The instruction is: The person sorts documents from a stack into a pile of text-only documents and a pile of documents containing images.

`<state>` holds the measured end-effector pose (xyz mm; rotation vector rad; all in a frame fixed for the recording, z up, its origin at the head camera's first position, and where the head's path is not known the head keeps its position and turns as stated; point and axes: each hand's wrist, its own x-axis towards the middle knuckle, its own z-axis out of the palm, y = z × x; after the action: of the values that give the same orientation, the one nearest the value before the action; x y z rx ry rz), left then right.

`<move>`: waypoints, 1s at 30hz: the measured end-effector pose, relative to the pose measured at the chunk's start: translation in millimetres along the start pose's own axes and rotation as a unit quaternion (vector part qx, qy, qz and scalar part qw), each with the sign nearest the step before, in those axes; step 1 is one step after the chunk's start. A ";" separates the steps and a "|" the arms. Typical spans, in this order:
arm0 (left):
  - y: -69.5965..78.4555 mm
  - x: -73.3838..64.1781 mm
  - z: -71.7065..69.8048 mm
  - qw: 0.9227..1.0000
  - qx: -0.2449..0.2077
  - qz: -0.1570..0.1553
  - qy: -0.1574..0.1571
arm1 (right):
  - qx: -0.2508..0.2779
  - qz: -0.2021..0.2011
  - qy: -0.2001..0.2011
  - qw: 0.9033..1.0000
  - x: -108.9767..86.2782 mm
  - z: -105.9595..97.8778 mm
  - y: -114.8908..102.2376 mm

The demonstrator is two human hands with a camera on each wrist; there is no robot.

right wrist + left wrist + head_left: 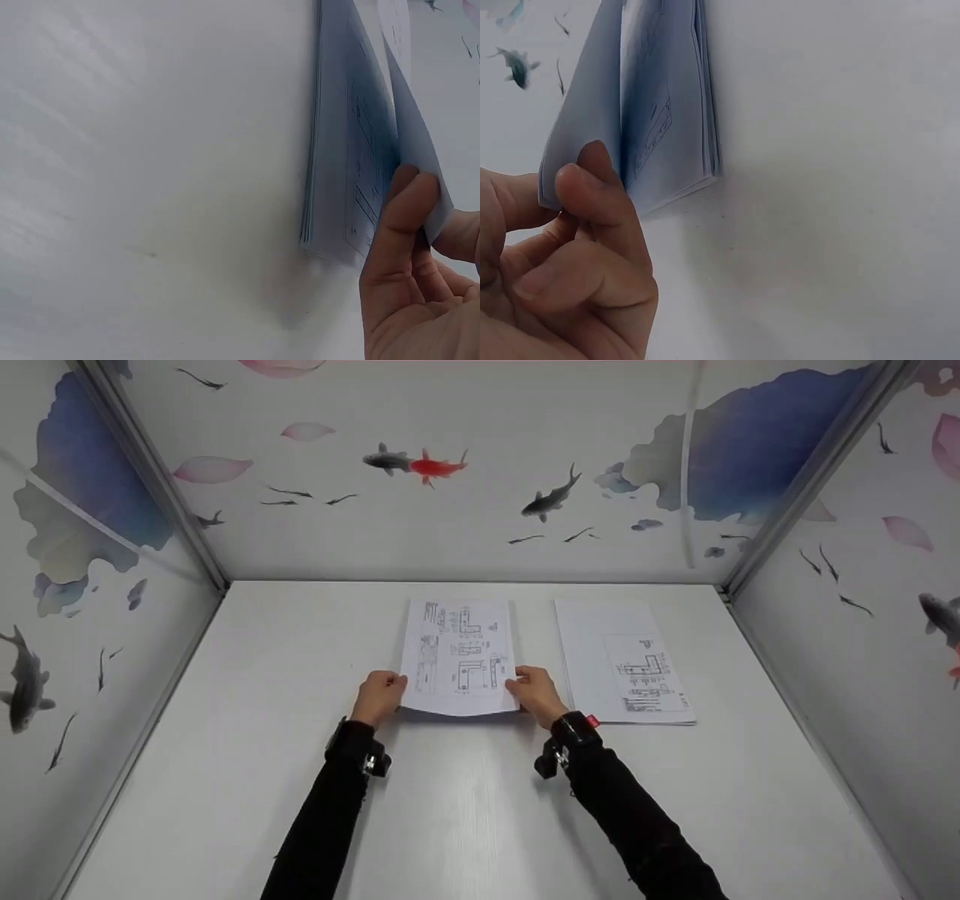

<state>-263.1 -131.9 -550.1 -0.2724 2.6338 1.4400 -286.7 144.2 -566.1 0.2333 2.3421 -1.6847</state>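
A sheet of paper (461, 660) printed with technical drawings is lifted at its near edge above a paper stack (682, 127). At its near left corner my left hand (379, 697) pinches it between thumb and fingers. My right hand (536, 695) pinches the near right corner the same way. In the left wrist view the left hand (577, 255) holds the raised sheet (581, 112), with the stack lying below it. The right wrist view shows the right hand (420, 277) gripping the sheet's corner, apart from the stack (345, 172) underneath.
A second paper stack (630, 667), its top page also bearing a drawing, lies just right of my right hand. Both stacks are on a white table (465, 810). Printed panels with fish and petals, such as the back wall (480, 540), enclose the table at the back and sides.
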 end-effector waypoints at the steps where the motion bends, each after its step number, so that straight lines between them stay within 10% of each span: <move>1: 0.4 0.9 0.8 1.000 0.004 0.001 0.005 | 0.006 0.001 -0.001 1.000 0.6 -0.6 1.3; 30: -4.9 3.0 13.0 0.996 0.082 -0.035 0.018 | -0.142 -0.050 0.027 0.988 -8.6 2.0 18.0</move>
<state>-264.6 -123.8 -561.7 -0.3717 2.7227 1.2003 -273.4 148.2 -580.6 0.1104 2.6375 -1.3769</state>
